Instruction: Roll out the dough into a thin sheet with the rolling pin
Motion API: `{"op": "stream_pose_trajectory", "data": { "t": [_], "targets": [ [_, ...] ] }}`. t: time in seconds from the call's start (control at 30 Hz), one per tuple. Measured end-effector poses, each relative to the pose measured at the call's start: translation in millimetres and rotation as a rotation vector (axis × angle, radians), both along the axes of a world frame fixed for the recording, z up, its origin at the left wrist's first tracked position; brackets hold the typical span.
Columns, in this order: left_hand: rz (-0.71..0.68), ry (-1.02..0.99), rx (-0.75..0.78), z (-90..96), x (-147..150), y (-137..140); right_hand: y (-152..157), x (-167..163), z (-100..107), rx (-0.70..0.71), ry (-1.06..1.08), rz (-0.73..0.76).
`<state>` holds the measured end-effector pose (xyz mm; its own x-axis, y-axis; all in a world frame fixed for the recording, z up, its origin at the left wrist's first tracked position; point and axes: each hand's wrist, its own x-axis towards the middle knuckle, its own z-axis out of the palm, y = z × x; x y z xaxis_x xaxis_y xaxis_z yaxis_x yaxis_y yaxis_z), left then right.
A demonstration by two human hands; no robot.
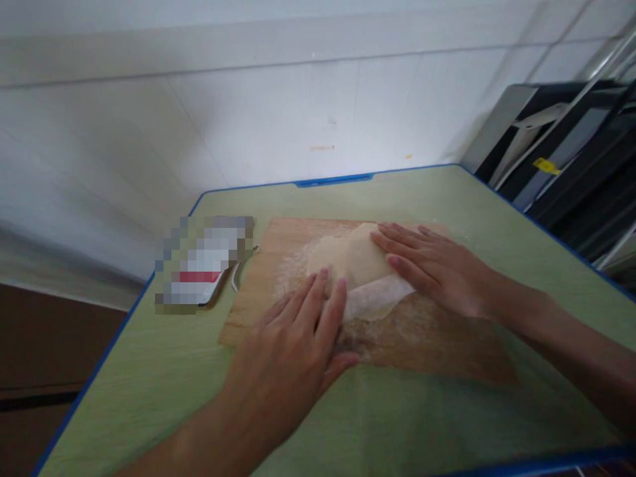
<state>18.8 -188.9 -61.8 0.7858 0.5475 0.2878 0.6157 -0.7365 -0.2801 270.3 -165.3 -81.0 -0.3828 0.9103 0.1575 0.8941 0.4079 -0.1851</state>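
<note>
A flattened sheet of pale dough [362, 255] lies on a floured wooden board [263, 265]. Along its near side runs a whiter, rounded floured band [377, 298], like a rolled-over part of the dough; whether a rolling pin is inside it I cannot tell. My left hand [298, 331] rests palm down at the band's left end, fingers stretched forward and the thumb out to the right. At the right end, my right hand [432, 265] lies flat over the dough's edge with its fingers pointing left. The fingers of both hands hide parts of the dough.
The board sits on a green table [397, 417] with a blue rim. Left of the board lies a blurred-out flat object, perhaps a phone [209, 258], and a metal loop [236, 275]. A white wall [278, 119] stands behind; dark folded items [586, 152] lean at the right.
</note>
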Motion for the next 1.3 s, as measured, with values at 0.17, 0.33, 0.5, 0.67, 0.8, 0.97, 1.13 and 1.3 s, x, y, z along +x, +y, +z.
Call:
{"op": "stream_pose_trajectory", "data": {
  "t": [0.17,0.33,0.5,0.67,0.8,0.97,1.13,1.3],
  "targets": [
    [-0.010,-0.007,0.049,-5.0,1.7,-4.5,-16.4,-5.0,1.3,0.078,-0.028,-0.028],
    [-0.032,-0.024,0.023,-9.3,2.1,-13.0,-38.9,-6.7,-1.4,0.176,-0.052,-0.047],
    [-0.115,-0.040,-0.017,-13.9,3.1,-22.3,-69.2,-2.8,-11.7,0.288,-0.090,-0.032],
    [-0.175,-0.052,0.019,-16.6,2.0,-14.1,-82.0,3.5,-18.3,0.275,-0.078,-0.021],
    [-0.163,-0.043,-0.008,-15.8,0.9,-6.7,-71.8,4.4,-13.8,0.263,-0.068,-0.001],
    [-0.087,-0.056,-0.068,-14.6,-1.8,0.3,-33.6,-0.3,-0.3,0.265,-0.102,-0.013],
    [0.047,-0.052,-0.128,-12.4,-2.7,3.0,18.7,-15.1,16.7,0.043,-0.161,-0.086],
    [0.100,-0.019,-0.145,-5.2,-0.3,0.2,44.7,-24.4,19.6,-0.107,-0.192,-0.099]
  ]
}}
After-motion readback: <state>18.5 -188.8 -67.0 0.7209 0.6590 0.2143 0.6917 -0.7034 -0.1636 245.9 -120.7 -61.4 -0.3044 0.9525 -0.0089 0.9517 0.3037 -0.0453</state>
